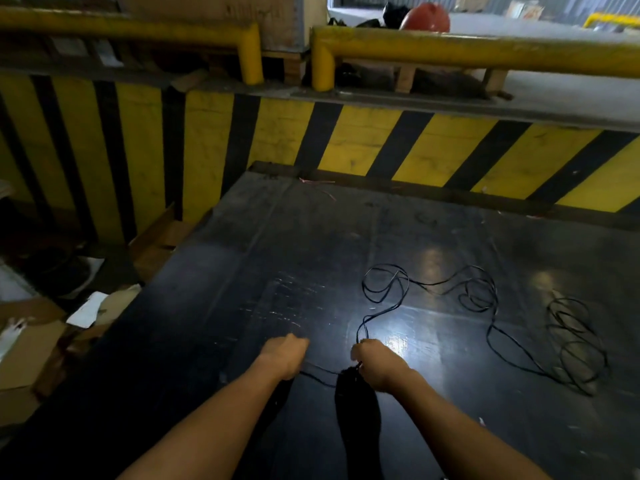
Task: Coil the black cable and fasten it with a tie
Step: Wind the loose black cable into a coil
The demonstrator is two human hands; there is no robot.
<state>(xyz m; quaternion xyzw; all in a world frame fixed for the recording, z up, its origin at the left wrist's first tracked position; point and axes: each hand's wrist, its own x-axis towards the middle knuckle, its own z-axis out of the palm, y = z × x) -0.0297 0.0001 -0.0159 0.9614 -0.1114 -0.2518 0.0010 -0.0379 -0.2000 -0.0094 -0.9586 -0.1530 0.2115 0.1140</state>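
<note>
Low over the near part of a dark, glossy, scuffed desk (263, 271), both bare hands are held side by side with a small gap between them. The left hand (284, 358) is curled into a loose fist, knuckles forward, and a thin black cable (429, 283) is seen running out from under it toward the right hand (375, 363). The right hand is closed as well, with the cable pinched at its fingers; a short stretch of the cable is strung between the two hands, slightly slack. From the top of the right hand the cable is led away forward, where a loose, irregular set of loops is laid flat on the desk just ahead of that hand. Further to the right of those loops a second tangle is spread out, and from it a long strand is trailed to a third, denser bundle of loops lying well to the right of the right hand. A bright patch of reflected light is seen on the desk just beside the right hand. Beyond the desk, ahead of both hands, a yellow-and-black striped barrier wall (346, 140) is stood, topped by yellow painted metal rails (485, 50). To the left of the left hand, beyond the desk edge, pieces of brown cardboard and white paper scraps (86, 308) are scattered.
</note>
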